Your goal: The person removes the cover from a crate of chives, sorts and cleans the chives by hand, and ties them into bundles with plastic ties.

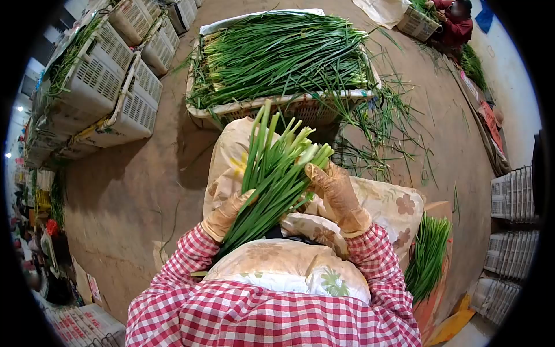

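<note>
A bunch of long green stalks (269, 185) with pale cut ends lies slanted over my lap, pale ends pointing away from me. My left hand (226, 215), in a tan glove, is wrapped round the bunch from the left side. My right hand (336, 194), gloved too, has its fingers pinched at the pale ends on the right. Beyond my knees stands a large crate (277, 103) heaped with the same green stalks (289, 52). Patterned cloth (399, 211) covers my lap.
Stacked white crates (139, 92) stand at the left. Loose stalks (384, 130) litter the floor right of the big crate. A green bundle (428, 254) lies at my right. More crates (511, 196) line the right edge. A person (454, 26) sits by a crate (417, 24) at the upper right.
</note>
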Demonstrator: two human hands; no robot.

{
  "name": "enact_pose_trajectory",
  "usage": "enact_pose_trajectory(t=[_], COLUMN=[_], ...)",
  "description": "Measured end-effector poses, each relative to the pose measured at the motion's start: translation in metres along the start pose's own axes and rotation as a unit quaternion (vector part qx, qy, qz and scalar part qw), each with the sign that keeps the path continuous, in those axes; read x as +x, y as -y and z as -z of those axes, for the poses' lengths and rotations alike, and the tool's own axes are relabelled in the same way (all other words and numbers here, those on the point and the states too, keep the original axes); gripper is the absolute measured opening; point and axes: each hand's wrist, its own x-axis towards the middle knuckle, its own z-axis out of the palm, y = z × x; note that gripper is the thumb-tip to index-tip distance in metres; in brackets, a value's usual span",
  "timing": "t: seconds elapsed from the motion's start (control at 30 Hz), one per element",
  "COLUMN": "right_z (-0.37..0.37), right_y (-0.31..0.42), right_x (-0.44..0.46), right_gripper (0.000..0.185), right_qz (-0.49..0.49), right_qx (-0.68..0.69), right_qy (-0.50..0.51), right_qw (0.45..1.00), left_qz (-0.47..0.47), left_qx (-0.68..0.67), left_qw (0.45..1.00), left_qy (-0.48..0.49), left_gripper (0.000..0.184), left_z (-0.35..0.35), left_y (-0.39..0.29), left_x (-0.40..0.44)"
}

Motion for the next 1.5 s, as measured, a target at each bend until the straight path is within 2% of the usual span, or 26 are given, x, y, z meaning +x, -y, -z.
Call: enact_pose_trajectory(t=[0.03,0.13,0.17,0.27,0.33,0.37,0.43,0.47,0.6,0.67,0.73,0.77,0.83,0.87,0.9,0.93,1.0,1.03,1.1,1.2,1.3,1.33,1.37,1.4,1.43,1.5], right_z=[0.003,0.015,0.02,0.036,0.045,0.045,0.042,0.032,0.013,0.013,0.034,0.047,0.087,0.096,0.093,0.087,0.066,0.049,0.02,0.015,0.041,0.054,0.08,0.08,0.077,0.059], right_y=[-0.004,-0.003,0.003,0.027,0.047,0.05,0.061,0.056,0.027,0.019,0.028,0.037,0.05,0.06,0.066,0.076,0.087,0.082,0.063,0.034,0.042,0.057,0.063,0.077,0.083,0.094], right_x=[0.001,0.001,0.004,0.005,-0.004,-0.009,-0.023,-0.024,-0.02,-0.017,-0.018,-0.016,-0.007,-0.004,-0.005,-0.009,-0.016,-0.018,-0.015,-0.002,0.001,0.001,0.006,0.01,0.007,-0.006], right_gripper=[0.037,0.042,0.045,0.043,0.043,0.043,0.045,0.044,0.036,0.029,0.026,0.023,0.03,0.032,0.032,0.033,0.035,0.035,0.031,0.026,0.031,0.033,0.033,0.03,0.03,0.028], right_qz=[-0.004,-0.015,-0.061,0.069,0.155,0.153,0.007,-0.059,-0.125,-0.065,0.022,0.047,0.148,0.254,0.254,0.193,0.045,-0.042,-0.106,-0.045,0.073,0.137,0.217,0.35,0.352,0.165], right_qx=[0.0,-0.027,-0.071,-0.091,-0.143,-0.144,-0.217,-0.209,-0.195,-0.06,-0.155,-0.164,-0.269,-0.379,-0.38,-0.433,-0.375,-0.252,-0.262,-0.18,-0.193,-0.209,-0.268,-0.389,-0.391,-0.536], right_qy=[0.0,0.048,0.039,-0.099,-0.172,-0.172,-0.068,-0.059,-0.05,-0.032,-0.024,-0.069,-0.206,-0.295,-0.295,-0.321,-0.254,-0.152,-0.079,-0.051,-0.13,-0.153,-0.222,-0.315,-0.313,-0.409], right_qw=[1.0,0.998,0.995,0.989,0.962,0.962,0.974,0.974,0.972,0.996,0.987,0.983,0.929,0.839,0.839,0.82,0.891,0.955,0.956,0.981,0.97,0.956,0.912,0.792,0.791,0.72], left_qz=[0.001,0.057,0.059,0.057,0.033,0.011,0.0,-0.013,-0.022,-0.004,-0.015,-0.025,-0.058,-0.073,-0.088,-0.064,-0.038,-0.039,-0.037,-0.019,-0.06,-0.071,-0.073,-0.087,-0.102,-0.093], left_qx=[-0.003,-0.076,-0.077,0.013,0.005,0.001,0.009,0.018,0.088,0.076,0.055,0.031,0.069,0.087,0.106,0.087,0.069,0.072,0.077,0.075,0.151,0.164,0.16,0.167,0.175,0.14], left_qw=[1.0,0.989,0.988,0.997,0.999,1.0,1.0,1.0,0.996,0.997,0.998,0.998,0.994,0.991,0.988,0.993,0.997,0.996,0.996,0.997,0.985,0.981,0.981,0.977,0.972,0.979], left_qy=[-0.003,0.117,0.117,0.048,0.031,0.014,0.014,0.014,0.006,-0.024,-0.041,-0.055,-0.063,-0.066,-0.071,-0.042,-0.011,-0.022,-0.036,-0.021,-0.06,-0.081,-0.082,-0.1,-0.116,-0.111], left_gripper=[0.047,0.048,0.048,0.042,0.042,0.041,0.041,0.041,0.045,0.042,0.043,0.044,0.044,0.044,0.044,0.044,0.044,0.048,0.052,0.036,0.037,0.037,0.037,0.037,0.037,0.04], left_z=[-0.001,-0.016,-0.011,0.023,-0.001,-0.01,-0.012,-0.013,-0.009,-0.01,-0.012,-0.013,0.0,0.002,0.004,0.001,-0.005,-0.009,-0.012,-0.016,-0.006,-0.003,-0.006,-0.013,-0.017,-0.022], left_y=[0.0,-0.004,-0.001,0.013,0.005,0.002,0.003,0.004,0.005,0.006,0.007,0.007,0.014,0.014,0.015,0.011,0.009,0.012,0.013,0.009,0.013,0.015,0.015,0.012,0.01,0.011], left_x=[-0.004,-0.014,-0.014,-0.008,-0.013,-0.015,-0.014,-0.013,-0.012,-0.015,-0.018,-0.018,-0.013,-0.014,-0.014,-0.014,-0.013,-0.013,-0.013,-0.015,-0.015,-0.014,-0.015,-0.015,-0.014,-0.012])
